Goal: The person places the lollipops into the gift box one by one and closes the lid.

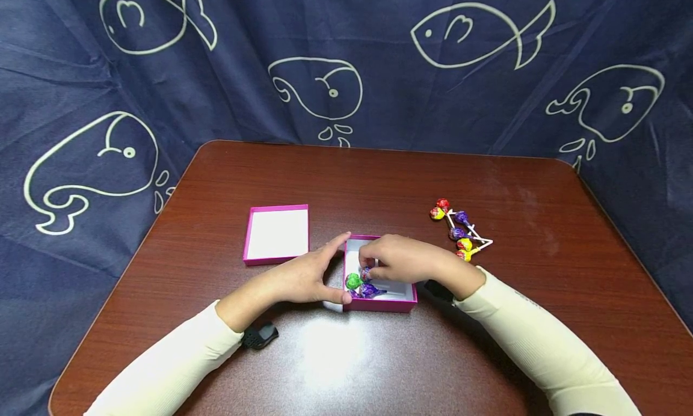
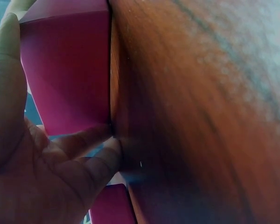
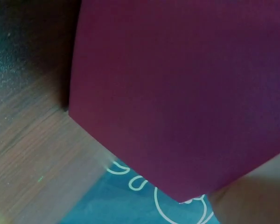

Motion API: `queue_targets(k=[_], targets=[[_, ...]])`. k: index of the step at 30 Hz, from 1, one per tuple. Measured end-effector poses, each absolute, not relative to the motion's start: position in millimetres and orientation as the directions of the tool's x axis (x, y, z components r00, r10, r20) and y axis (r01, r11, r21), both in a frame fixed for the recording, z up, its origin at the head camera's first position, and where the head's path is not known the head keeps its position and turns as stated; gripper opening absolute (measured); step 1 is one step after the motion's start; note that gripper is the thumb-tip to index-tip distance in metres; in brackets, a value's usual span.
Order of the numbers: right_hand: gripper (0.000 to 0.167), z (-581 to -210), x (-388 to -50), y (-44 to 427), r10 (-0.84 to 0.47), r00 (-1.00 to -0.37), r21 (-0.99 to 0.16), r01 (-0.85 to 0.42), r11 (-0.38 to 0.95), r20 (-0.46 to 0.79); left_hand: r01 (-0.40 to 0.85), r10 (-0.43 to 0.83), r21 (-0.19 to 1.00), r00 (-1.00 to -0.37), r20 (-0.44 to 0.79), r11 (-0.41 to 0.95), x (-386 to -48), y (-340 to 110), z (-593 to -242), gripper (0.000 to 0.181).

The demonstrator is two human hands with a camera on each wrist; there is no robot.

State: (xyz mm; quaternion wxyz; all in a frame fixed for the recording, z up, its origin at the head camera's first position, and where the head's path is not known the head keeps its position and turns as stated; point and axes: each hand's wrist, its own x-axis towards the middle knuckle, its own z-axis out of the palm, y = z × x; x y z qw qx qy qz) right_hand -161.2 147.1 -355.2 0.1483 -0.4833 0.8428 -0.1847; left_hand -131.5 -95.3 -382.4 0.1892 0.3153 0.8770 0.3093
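Observation:
A pink box [image 1: 379, 306] with a pale inside stands in front of me. Along its left side, my left hand [image 1: 305, 278] spreads thumb and fingers and touches it at the rim and wall. The left wrist view shows those fingers [image 2: 100, 163] by the bottom edge of the box wall [image 2: 67, 74]. My right hand [image 1: 397, 258] reaches into the box and pinches a purple-wrapped lollipop [image 1: 366, 274]. A green lollipop [image 1: 354, 281] and another purple lollipop [image 1: 371, 291] lie in the box's front left part. The pink wall [image 3: 177, 93] hides the right fingers from the right wrist view.
A shallow pink lid [image 1: 277, 234], white inside, lies left of the box. To the right lie several lollipops: red [image 1: 443, 204], yellow [image 1: 437, 214] and purple [image 1: 461, 217]. Behind the brown table [image 1: 368, 181] hangs a dark blue curtain [image 1: 379, 19] with fish drawings.

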Motion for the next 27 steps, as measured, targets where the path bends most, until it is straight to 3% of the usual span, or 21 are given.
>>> queue_targets(k=[13,27], targets=[[0.009,-354.4,-161.1,143.9,-0.856,-0.511,-0.434,-0.755,0.492,-0.080,0.431,0.666,0.656,-0.731,-0.148,0.619,-131.8,-95.1,-382.6,0.115],[0.006,-352.4,-160.0,141.7,-0.832,-0.529,-0.410,-0.730,0.547,-0.168,0.446,0.674,0.652,-0.726,-0.136,0.613,-131.9,-94.6,-383.0,0.115]])
